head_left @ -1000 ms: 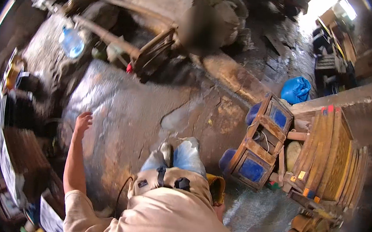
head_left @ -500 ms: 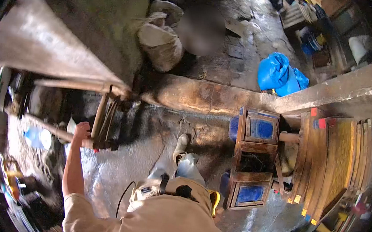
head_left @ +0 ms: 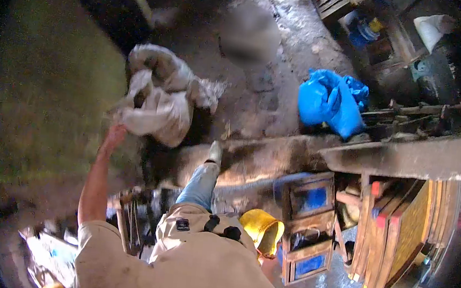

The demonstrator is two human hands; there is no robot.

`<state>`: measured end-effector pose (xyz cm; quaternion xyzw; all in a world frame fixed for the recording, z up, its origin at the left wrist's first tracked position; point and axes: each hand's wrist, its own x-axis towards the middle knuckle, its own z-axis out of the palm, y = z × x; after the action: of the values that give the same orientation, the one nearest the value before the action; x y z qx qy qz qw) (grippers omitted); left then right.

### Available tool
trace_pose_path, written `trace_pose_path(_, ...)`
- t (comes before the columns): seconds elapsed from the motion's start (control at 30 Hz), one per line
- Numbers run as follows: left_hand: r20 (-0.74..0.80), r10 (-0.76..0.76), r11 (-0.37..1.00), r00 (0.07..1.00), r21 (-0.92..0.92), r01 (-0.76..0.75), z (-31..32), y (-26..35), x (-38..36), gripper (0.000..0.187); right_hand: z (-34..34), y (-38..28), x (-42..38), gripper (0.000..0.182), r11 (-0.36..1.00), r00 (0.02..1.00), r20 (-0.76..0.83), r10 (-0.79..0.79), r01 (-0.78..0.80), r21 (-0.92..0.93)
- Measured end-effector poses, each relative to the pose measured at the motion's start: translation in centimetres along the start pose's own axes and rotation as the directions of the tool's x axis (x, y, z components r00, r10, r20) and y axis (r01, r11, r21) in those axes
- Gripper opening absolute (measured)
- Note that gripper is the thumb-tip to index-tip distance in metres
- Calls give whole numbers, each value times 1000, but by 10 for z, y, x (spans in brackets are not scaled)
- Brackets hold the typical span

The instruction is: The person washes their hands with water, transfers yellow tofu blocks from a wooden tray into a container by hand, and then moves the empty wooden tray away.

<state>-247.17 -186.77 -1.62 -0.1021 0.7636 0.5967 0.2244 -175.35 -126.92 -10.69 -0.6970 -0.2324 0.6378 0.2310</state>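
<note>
My left hand (head_left: 114, 131) is stretched forward beside the dark greenish wall (head_left: 51, 99), at the near edge of a whitish sack (head_left: 161, 112). Its fingers are blurred, so whether they touch the wall or the sack cannot be made out. By my right hip hangs a yellow bucket (head_left: 260, 227), tilted with its mouth toward the right. A small part of my right hand (head_left: 270, 265) shows below the bucket, seemingly closed on it; my right arm is mostly hidden by my body.
One booted foot (head_left: 215, 152) is on the raised concrete step (head_left: 262, 161). A blue bag (head_left: 331, 104) lies beyond it at the right. Wooden frames with blue panels (head_left: 314, 199) and stacked wooden frames (head_left: 394, 232) stand to my right.
I have moved forward to the step. My left hand has left the wooden rack and reached toward the wall and sack. The yellow bucket has swung further into view.
</note>
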Motion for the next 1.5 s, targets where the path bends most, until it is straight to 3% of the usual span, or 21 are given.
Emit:
trace_pose_path(0.07, -14, 17, 1000, 1000, 13, -16, 9, 56, 68, 42, 79, -19, -22, 21, 998, 998, -4, 55, -55, 23)
trace_pose_path(0.1, -32, 85, 993, 996, 88, -82, 24, 99, 94, 43, 118, -32, -28, 20, 998, 998, 15, 61, -62, 29)
trace_pose_path(0.2, -5, 90, 966, 996, 242, -86, 77, 232, 163, 45, 202, -65, -41, 17, 999, 996, 78, 44, -44, -5)
trace_pose_path(0.23, 55, 156, 956, 986, 244, -165, 91, 265, 187, 46, 229, -73, -42, 17, 999, 994, 103, 38, -38, -6)
trace_pose_path(0.27, 120, 212, 940, 970, 247, -236, 99, 290, 215, 47, 255, -81, -43, 16, 999, 991, 128, 31, -30, -12)
trace_pose_path(0.3, 142, 353, 931, 925, 42, -362, 100, 263, 280, 49, 275, -86, -42, 15, 1000, 988, 156, 18, -15, -20)
trace_pose_path(0.4, 192, 354, 924, 915, 81, -374, 136, 331, 334, 49, 320, -86, 16, 10, 996, 971, 223, 82, -75, -40)
trace_pose_path(0.43, 179, 375, 919, 909, 53, -390, 148, 348, 343, 38, 327, -80, 51, 10, 989, 958, 247, 146, -140, -41)
trace_pose_path(0.5, 93, 182, 979, 979, 76, -190, 179, 400, 352, 38, 355, -76, 105, 18, 871, 861, 268, 431, -475, 126)
trace_pose_path(0.53, 50, 90, 993, 995, 76, -94, 194, 418, 368, 38, 403, -97, 87, 17, 920, 924, 173, 342, -366, 138)
trace_pose_path(0.6, 7, 66, 997, 998, 27, -66, 207, 413, 417, 42, 490, -130, 73, 17, 959, 970, 30, 242, -244, 147)
trace_pose_path(0.73, -117, -34, 999, 993, 18, 36, 194, 277, 584, 30, 627, -173, 102, 17, 961, 971, -94, 220, -199, 195)
trace_pose_path(0.8, -85, -126, 992, 988, -31, 124, 182, 217, 630, 25, 682, -197, 118, 17, 957, 964, -141, 223, -189, 222)
trace_pose_path(0.83, -2, -184, 966, 983, 183, 181, 183, 243, 617, 25, 702, -208, 121, 17, 956, 959, -165, 230, -191, 223)
trace_pose_path(0.93, -241, -586, 740, 774, 230, 632, 248, 330, 652, 24, 768, -245, 143, 17, 957, 953, -204, 223, -174, 233)
trace_pose_path(1.0, -246, -488, 828, 838, 172, 533, 267, 332, 721, 25, 815, -269, 163, 17, 959, 952, -214, 217, -166, 231)
trace_pose_path(1.1, -224, -395, 909, 891, 41, 414, 347, 451, 789, 29, 905, -313, 206, 17, 962, 954, -220, 205, -155, 227)
trace_pose_path(1.23, -293, -399, 891, 869, 98, 442, 402, 497, 917, 23, 1053, -377, 273, 17, 964, 959, -203, 197, -151, 221)
trace_pose_path(1.33, -310, -445, 891, 840, -56, 451, 458, 571, 1015, 20, 1156, -438, 315, 18, 971, 968, -179, 176, -140, 193)
trace_pose_path(1.43, -199, -240, 970, 950, -23, 240, 515, 658, 1121, 21, 1229, -497, 341, 18, 977, 974, -168, 151, -122, 175)
trace_pose_path(1.5, -136, -64, 998, 989, -32, 60, 572, 750, 1195, 24, 1280, -547, 358, 19, 981, 977, -162, 139, -112, 161)
